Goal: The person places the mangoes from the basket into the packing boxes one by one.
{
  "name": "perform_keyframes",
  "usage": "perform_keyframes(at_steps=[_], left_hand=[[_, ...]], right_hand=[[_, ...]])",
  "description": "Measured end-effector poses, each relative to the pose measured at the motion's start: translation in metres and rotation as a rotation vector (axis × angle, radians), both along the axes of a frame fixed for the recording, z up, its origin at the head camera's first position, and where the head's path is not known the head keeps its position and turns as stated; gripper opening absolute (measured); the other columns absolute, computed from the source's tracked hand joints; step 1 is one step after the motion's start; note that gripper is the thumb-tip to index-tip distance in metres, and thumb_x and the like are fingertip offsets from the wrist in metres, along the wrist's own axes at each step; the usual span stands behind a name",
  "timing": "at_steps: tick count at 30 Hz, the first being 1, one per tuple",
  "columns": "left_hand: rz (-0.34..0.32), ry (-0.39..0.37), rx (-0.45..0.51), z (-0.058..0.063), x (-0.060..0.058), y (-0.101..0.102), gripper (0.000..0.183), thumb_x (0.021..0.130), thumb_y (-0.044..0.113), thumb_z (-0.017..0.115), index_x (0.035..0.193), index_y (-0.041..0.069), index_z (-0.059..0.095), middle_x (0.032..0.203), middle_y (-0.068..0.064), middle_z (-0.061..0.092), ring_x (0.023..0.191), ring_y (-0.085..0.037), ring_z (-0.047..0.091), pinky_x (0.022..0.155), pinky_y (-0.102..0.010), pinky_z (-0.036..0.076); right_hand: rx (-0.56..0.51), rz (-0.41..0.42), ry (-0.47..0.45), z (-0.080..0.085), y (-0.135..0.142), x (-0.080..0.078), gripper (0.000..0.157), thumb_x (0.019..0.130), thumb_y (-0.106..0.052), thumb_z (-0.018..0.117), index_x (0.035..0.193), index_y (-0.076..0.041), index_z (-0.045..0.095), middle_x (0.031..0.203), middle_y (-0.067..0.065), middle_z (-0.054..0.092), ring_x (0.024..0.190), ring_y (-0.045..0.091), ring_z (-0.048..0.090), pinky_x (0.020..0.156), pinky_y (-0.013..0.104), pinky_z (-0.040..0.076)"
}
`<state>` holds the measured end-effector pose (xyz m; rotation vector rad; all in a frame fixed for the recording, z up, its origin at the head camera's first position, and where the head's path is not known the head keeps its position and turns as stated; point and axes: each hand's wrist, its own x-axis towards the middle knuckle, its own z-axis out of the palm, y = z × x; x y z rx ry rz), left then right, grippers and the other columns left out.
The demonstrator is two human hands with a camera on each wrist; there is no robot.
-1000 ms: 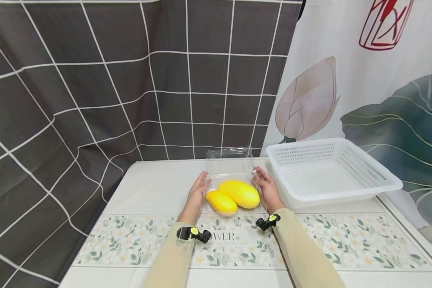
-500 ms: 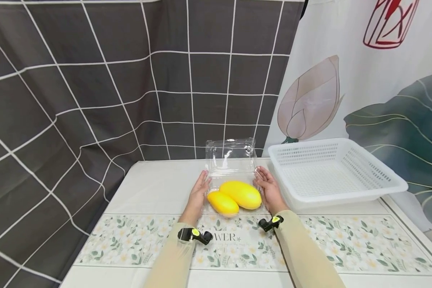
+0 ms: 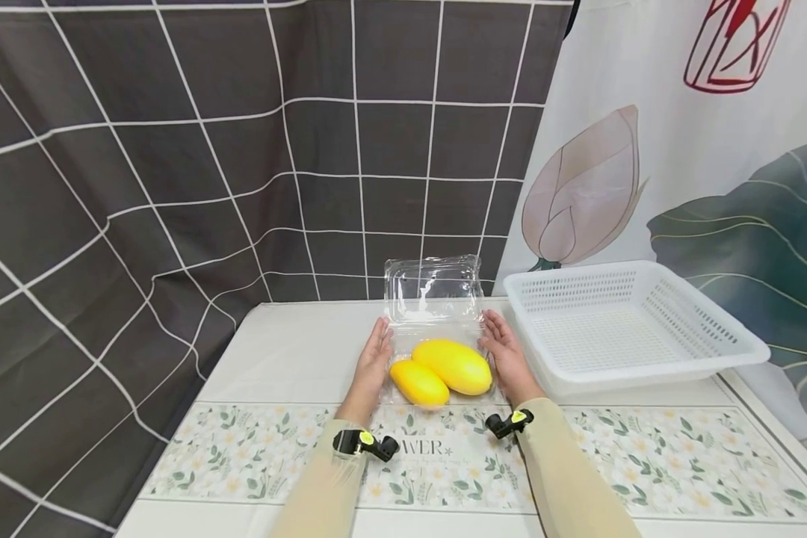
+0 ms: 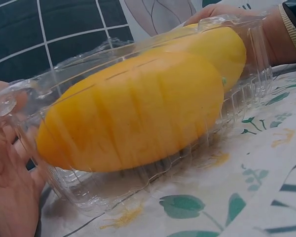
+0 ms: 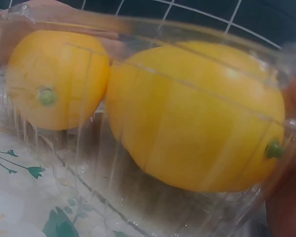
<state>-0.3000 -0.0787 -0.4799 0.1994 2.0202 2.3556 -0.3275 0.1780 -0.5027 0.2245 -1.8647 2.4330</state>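
A clear plastic clamshell box lies on the table with its lid raised at the far side. Inside sit two yellow mangoes, a smaller one at the left front and a larger one behind it to the right. Green stem ends show on both in the right wrist view. My left hand lies along the box's left side, fingers fairly straight and pointing away. On the opposite side, my right hand touches the box wall likewise. Plastic glare partly hides the fingertips in the wrist views.
To the right stands a white perforated plastic basket, close to my right hand. A floral printed strip crosses the white table cover. Behind the table hangs a dark grid-patterned curtain.
The lid has risen from tilted back to more upright. Both hands have stayed at the box sides, and the mangoes lie as before. The whole view has shifted slightly.
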Motion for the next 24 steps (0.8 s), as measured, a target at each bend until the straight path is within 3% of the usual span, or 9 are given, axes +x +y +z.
perform_keyframes(at_steps=[6, 12, 17, 24], left_hand=[[0.008, 0.045, 0.003, -0.016, -0.01, 0.0, 0.056, 0.098, 0.006, 0.037, 0.147, 0.027, 0.018, 0.149, 0.015, 0.02, 0.134, -0.007, 0.023, 0.109, -0.029, 0.019], [0.044, 0.126, -0.03, -0.027, -0.017, 0.0, 0.055, 0.099, 0.009, 0.037, 0.147, 0.025, 0.018, 0.149, 0.013, 0.022, 0.134, -0.009, 0.023, 0.109, -0.032, 0.019], [0.043, 0.129, -0.022, -0.026, -0.017, 0.0, 0.054, 0.099, 0.009, 0.037, 0.147, 0.027, 0.02, 0.148, 0.016, 0.022, 0.134, -0.006, 0.022, 0.109, -0.029, 0.019], [0.055, 0.131, -0.005, -0.015, -0.01, -0.001, 0.054, 0.098, 0.003, 0.037, 0.147, 0.019, 0.021, 0.149, 0.008, 0.022, 0.135, -0.01, 0.02, 0.109, -0.03, 0.02]], right_hand=[[-0.033, -0.003, 0.029, 0.001, 0.001, 0.0, 0.056, 0.093, 0.009, 0.036, 0.145, -0.007, 0.02, 0.151, 0.007, 0.018, 0.138, 0.02, 0.016, 0.109, 0.038, 0.022], [-0.064, -0.004, 0.087, 0.0, 0.001, 0.001, 0.05, 0.092, 0.014, 0.033, 0.138, 0.0, 0.021, 0.15, 0.009, 0.02, 0.137, 0.02, 0.017, 0.109, 0.041, 0.021], [-0.045, 0.0, 0.101, 0.001, 0.001, 0.002, 0.047, 0.093, 0.012, 0.033, 0.136, 0.002, 0.02, 0.15, 0.009, 0.021, 0.137, 0.02, 0.018, 0.109, 0.041, 0.021], [-0.045, 0.002, 0.091, 0.001, 0.0, 0.001, 0.042, 0.095, 0.007, 0.037, 0.134, 0.002, 0.023, 0.148, 0.01, 0.025, 0.136, 0.022, 0.022, 0.108, 0.037, 0.024]])
